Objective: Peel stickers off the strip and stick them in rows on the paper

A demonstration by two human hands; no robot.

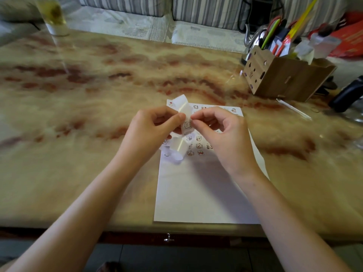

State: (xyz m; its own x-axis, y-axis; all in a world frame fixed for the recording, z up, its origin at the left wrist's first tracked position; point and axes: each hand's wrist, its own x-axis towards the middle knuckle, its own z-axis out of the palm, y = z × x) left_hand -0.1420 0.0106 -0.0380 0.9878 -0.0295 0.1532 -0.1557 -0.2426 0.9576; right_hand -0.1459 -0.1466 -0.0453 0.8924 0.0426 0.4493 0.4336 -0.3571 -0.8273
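Note:
A white sheet of paper (198, 193) lies on the marbled table, its far half covered with rows of small cartoon stickers (198, 145). Above it my left hand (155, 126) grips a glossy, curling sticker strip (184, 110), which loops down to a curl near the paper. My right hand (218, 130) pinches at the strip's edge with thumb and forefinger, right beside a sticker on the strip. Both hands hover over the paper's upper part and hide some of the stickers.
A brown wooden organiser box (282, 77) with pens and scissors stands at the back right. A black object (347, 95) lies at the right edge. A glass bottle (53, 14) stands at the back left. The table's front edge (117, 230) runs below the paper.

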